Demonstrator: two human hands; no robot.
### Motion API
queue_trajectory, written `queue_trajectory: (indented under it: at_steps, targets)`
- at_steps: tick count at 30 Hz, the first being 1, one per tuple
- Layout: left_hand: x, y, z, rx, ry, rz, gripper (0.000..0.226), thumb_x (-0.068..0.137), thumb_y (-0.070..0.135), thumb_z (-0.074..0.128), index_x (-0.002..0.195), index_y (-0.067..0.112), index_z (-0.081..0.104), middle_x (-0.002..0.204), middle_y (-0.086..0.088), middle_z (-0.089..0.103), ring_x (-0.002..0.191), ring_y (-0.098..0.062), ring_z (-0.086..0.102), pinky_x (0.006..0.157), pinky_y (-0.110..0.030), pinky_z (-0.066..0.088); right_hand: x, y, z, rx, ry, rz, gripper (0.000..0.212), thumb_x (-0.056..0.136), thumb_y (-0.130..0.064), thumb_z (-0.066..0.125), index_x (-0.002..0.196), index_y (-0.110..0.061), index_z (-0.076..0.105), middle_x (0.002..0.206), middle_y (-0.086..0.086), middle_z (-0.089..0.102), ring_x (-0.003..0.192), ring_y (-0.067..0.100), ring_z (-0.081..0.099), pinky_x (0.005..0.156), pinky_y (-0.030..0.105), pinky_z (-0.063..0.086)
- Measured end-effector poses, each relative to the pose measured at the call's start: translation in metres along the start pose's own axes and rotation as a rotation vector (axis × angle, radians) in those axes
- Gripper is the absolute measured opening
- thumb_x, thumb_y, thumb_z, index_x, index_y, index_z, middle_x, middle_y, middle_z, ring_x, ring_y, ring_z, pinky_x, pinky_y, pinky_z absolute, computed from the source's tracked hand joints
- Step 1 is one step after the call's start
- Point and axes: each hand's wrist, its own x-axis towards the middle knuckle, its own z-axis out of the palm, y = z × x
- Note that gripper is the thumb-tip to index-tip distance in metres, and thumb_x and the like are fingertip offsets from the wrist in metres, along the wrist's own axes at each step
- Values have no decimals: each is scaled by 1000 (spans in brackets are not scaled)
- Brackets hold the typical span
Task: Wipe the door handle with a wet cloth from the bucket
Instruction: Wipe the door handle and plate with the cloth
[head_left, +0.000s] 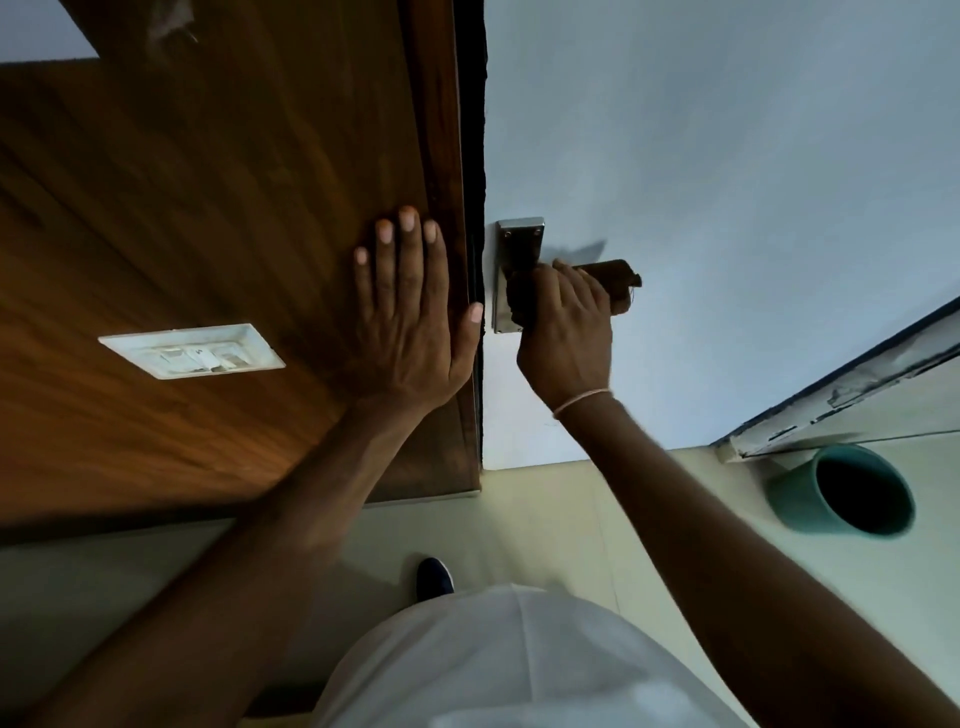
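Observation:
A metal door handle plate (518, 240) is fixed near the left edge of the pale blue-white door (727, 182). My right hand (569, 332) is closed around a dark brown cloth (613, 278) that wraps the lever, so the lever itself is hidden. The cloth's end sticks out to the right of my fingers. My left hand (410, 317) lies flat with fingers spread on the brown wooden panel (208, 208) just left of the door edge. A teal bucket (800, 501) stands on the floor at the lower right, its inside dark.
A white switch plate (192, 351) sits on the wooden panel left of my left hand. Pale tiled floor (571, 530) lies below, with my dark shoe (434, 577) on it. A worn white frame edge (841, 395) runs diagonally at the right, above the bucket.

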Motion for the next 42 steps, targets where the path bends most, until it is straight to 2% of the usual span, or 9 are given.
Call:
queue_trajectory:
  at_steps: [5, 12, 16, 19, 25, 29, 34, 39, 42]
  targets:
    - [1, 2, 8, 13, 35, -11, 87, 106, 50, 42, 170, 7, 1, 170, -30, 34, 160, -44, 21, 137, -53, 3, -11, 64, -11, -31, 31, -31, 55, 95, 3, 64, 149, -7, 64, 151, 11, 66, 147, 36, 57, 122, 52, 42]
    - [-1, 1, 15, 15, 84, -14, 85, 107, 48, 43, 171, 7, 5, 168, -28, 36, 159, -43, 24, 137, -52, 4, -6, -6, 7, 118, 44, -115, 48, 98, -1, 66, 145, -6, 68, 150, 13, 67, 145, 30, 60, 123, 47, 45]
    - [-1, 1, 14, -16, 89, -16, 84, 106, 47, 43, 171, 8, 6, 167, -29, 39, 158, -43, 25, 137, -51, 5, -8, 34, -9, 155, 15, -133, 46, 98, -8, 65, 144, -5, 69, 149, 12, 68, 144, 29, 61, 123, 45, 46]
    - [1, 2, 10, -17, 73, -27, 85, 105, 45, 45, 170, 8, 6, 167, -30, 38, 158, -45, 24, 137, -52, 5, -10, 66, -14, 152, 81, 8, 47, 92, 3, 71, 138, -5, 73, 143, 12, 72, 137, 33, 66, 117, 48, 51]
    - [1, 3, 13, -6, 93, -18, 82, 107, 46, 44, 170, 7, 9, 166, -29, 40, 158, -44, 27, 137, -52, 7, -9, 6, 11, 183, 100, -35, 47, 94, 3, 68, 140, -4, 72, 147, 15, 68, 140, 33, 64, 119, 50, 49]
    - [-1, 1, 13, -2, 87, -15, 84, 107, 47, 45, 170, 7, 8, 166, -29, 39, 157, -45, 27, 137, -51, 6, -11, 21, 6, 194, 57, -126, 45, 96, -4, 74, 141, -4, 71, 148, 14, 68, 143, 30, 62, 121, 49, 48]
    - [0, 3, 13, -1, 98, -30, 86, 104, 45, 48, 170, 7, 9, 166, -28, 36, 157, -45, 28, 137, -51, 5, -17, 52, 2, 184, 113, 64, 52, 89, 10, 68, 138, -4, 73, 147, 13, 69, 141, 33, 63, 118, 52, 50]
    - [-1, 0, 14, 13, 103, -16, 86, 105, 45, 49, 170, 7, 9, 165, -29, 39, 156, -45, 29, 137, -51, 7, -12, -9, 16, 215, 63, -111, 40, 102, -6, 65, 141, -4, 70, 150, 14, 67, 147, 33, 58, 123, 51, 44]
    - [-2, -1, 13, 7, 91, -9, 86, 104, 45, 50, 170, 7, 9, 166, -29, 40, 157, -44, 28, 137, -51, 7, -18, 13, 13, 219, 54, -142, 43, 100, 3, 66, 142, -2, 69, 151, 15, 65, 148, 33, 56, 123, 52, 45]
